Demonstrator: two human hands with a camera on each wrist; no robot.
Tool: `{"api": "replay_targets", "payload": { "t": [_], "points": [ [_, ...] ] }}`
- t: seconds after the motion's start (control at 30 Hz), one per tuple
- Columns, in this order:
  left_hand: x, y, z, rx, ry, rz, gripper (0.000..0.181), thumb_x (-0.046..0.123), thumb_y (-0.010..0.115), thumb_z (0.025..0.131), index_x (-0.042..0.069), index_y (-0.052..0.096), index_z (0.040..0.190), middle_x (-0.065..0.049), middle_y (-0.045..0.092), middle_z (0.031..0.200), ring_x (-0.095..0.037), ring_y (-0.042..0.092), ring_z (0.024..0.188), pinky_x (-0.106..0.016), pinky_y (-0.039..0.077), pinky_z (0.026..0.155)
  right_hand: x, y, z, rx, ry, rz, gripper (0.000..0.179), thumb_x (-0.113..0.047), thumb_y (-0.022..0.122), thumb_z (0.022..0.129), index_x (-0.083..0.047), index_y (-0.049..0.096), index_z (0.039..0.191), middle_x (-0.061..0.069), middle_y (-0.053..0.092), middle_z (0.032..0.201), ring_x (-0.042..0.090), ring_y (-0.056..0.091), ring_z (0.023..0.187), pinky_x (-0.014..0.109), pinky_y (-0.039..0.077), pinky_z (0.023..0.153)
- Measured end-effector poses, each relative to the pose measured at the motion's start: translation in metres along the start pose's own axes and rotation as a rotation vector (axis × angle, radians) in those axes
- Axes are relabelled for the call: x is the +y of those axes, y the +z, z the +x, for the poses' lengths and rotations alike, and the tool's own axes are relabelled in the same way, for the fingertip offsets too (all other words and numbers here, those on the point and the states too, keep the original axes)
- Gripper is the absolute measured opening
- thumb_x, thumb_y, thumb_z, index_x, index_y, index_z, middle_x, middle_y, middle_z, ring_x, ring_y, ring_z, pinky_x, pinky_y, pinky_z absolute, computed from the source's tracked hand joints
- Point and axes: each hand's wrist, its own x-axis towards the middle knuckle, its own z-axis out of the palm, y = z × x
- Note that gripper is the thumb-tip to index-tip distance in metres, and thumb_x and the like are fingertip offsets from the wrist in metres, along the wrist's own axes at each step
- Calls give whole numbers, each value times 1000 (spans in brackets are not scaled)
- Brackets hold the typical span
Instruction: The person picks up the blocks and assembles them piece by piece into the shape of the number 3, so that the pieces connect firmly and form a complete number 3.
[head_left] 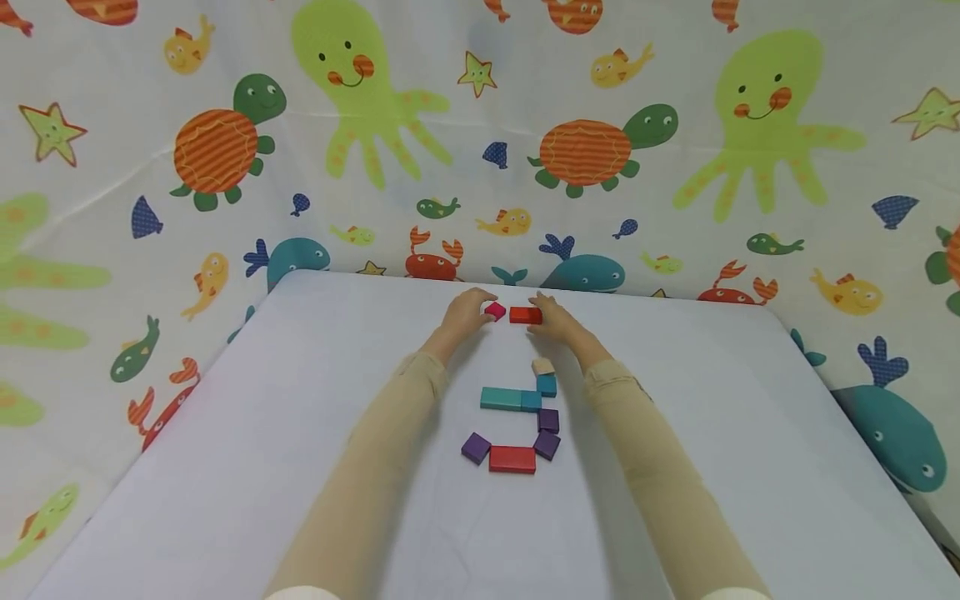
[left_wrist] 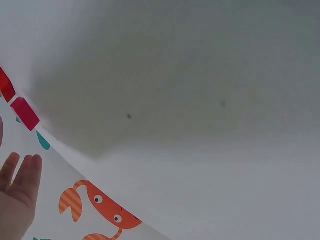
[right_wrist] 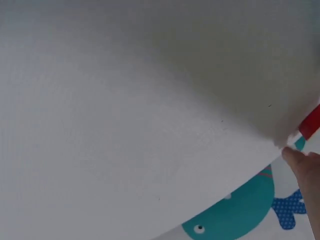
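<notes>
My left hand (head_left: 463,315) is at the far part of the white table, its fingers spread around a small pink block (head_left: 495,311) that sits at an angle. The thumb tip is right at the block's near side. In the left wrist view, extended fingers (left_wrist: 29,175) stand apart from the pink block (left_wrist: 25,114). Facing it, my right hand (head_left: 557,321) has thumb and fingers on either side of the right end of a red oblong block (head_left: 523,315). Its fingertips (right_wrist: 290,152) lie close beside the red block (right_wrist: 311,122) in the right wrist view.
Nearer me, blocks form a curve: beige (head_left: 542,367), blue (head_left: 547,385), teal oblong (head_left: 501,398), a second blue (head_left: 531,401), purple ones (head_left: 548,420) and a red oblong (head_left: 512,459). A patterned sea-animal cloth (head_left: 465,125) hangs behind the white table (head_left: 262,417).
</notes>
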Motion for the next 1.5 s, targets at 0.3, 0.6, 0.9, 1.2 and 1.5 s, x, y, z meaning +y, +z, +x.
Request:
{"api": "replay_targets", "payload": {
  "t": [0.3, 0.6, 0.9, 1.2, 1.5],
  "points": [
    [10, 15, 6, -10, -113, -6, 42, 17, 61, 92, 5, 53, 132, -13, 57, 131, -27, 52, 121, -37, 42, 105, 0, 4, 0, -52, 63, 42, 69, -21, 51, 97, -11, 10, 152, 17, 17, 157, 34, 16, 145, 51, 17, 116],
    [12, 27, 22, -91, -196, 2, 47, 16, 57, 94, 9, 47, 138, -13, 52, 136, -27, 49, 124, -38, 41, 105, 5, 11, 19, -27, 102, -15, 53, -18, 54, 96, -7, 31, 143, 20, 38, 146, 35, 35, 134, 46, 27, 114],
    [17, 29, 19, -84, -181, 60, 40, 13, 60, 92, 9, 55, 131, -10, 58, 131, -26, 52, 120, -37, 42, 104, 9, 11, 15, 13, 101, 44, 42, -21, 53, 97, -5, 38, 132, 21, 50, 129, 32, 47, 114, 43, 37, 108],
    [23, 19, 6, -44, -110, 35, 30, 7, 63, 88, 5, 63, 118, -11, 63, 116, -25, 56, 108, -34, 47, 97, 6, 4, -15, 62, 56, 63, 39, -18, 51, 97, 2, 40, 129, 22, 51, 126, 31, 45, 113, 42, 37, 108],
    [20, 11, 0, -70, -103, -12, 34, 14, 70, 85, 3, 64, 116, -12, 63, 116, -26, 54, 110, -35, 45, 99, -3, 7, -22, 81, 30, 61, 40, -16, 57, 94, 4, 45, 127, 22, 54, 121, 31, 48, 110, 41, 41, 105]
  ]
}}
